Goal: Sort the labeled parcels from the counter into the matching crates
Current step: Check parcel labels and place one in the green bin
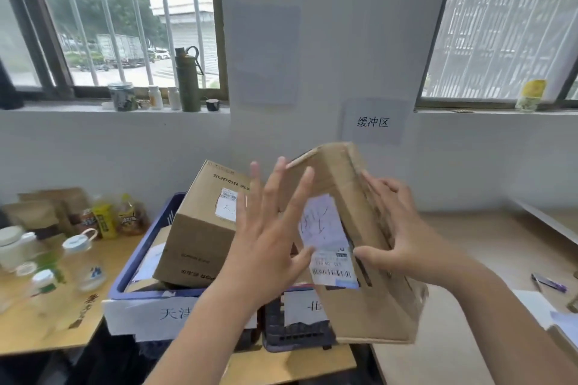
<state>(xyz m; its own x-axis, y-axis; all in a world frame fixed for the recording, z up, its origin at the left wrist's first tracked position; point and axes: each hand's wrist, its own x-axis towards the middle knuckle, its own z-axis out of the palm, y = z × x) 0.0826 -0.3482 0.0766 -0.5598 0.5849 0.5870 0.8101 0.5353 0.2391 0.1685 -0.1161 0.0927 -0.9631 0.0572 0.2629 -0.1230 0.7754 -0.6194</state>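
Observation:
A brown cardboard parcel (350, 309) with a white shipping label (325, 234) hangs tilted in mid-air at the centre. My right hand (403, 234) grips its right side, thumb on the label face. My left hand (269, 241) is spread flat against its left face, fingers apart. Below sits a blue crate (134, 262) with a white paper tag, holding a large SUPOR carton (200, 228) that leans in it. A dark crate (294, 331) with its own paper tag stands to its right, partly hidden by the held parcel.
Bottles (84, 259) and snack bags (103, 219) crowd the wooden table on the left. A pale counter (469, 259) runs along the right, with a pen (549, 283) and papers. A paper sign (373, 122) hangs on the wall. Jars and a green flask (187, 81) stand on the windowsill.

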